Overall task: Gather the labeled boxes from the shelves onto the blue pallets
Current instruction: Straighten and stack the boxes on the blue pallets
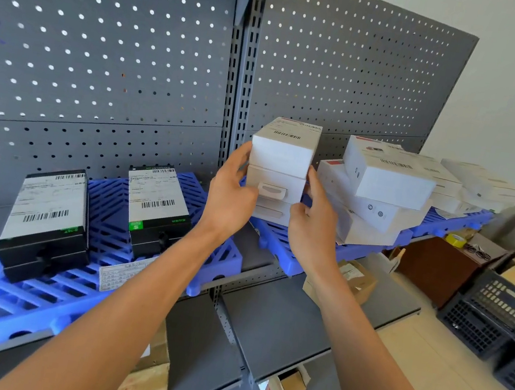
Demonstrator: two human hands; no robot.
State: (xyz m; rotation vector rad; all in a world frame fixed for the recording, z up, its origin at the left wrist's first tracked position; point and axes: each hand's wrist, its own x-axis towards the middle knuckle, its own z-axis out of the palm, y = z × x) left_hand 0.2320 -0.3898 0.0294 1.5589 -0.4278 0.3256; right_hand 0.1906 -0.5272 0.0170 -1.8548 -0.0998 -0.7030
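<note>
White box stack (278,171) pinched between left grip (230,197) and right grip (311,226); tilted white boxes (384,183) crowd its right, on blue pallet (279,241).

Occlusions / unreadable bits

Label text on black boxes (46,223) blurred, unreadable. Left hand (231,196) and right hand (313,228) cover the white stack's (278,171) lower sides. Both arms cut by bottom edge. Crates (495,314) cut off at right edge. Far white boxes (484,187) too small to read.
</note>
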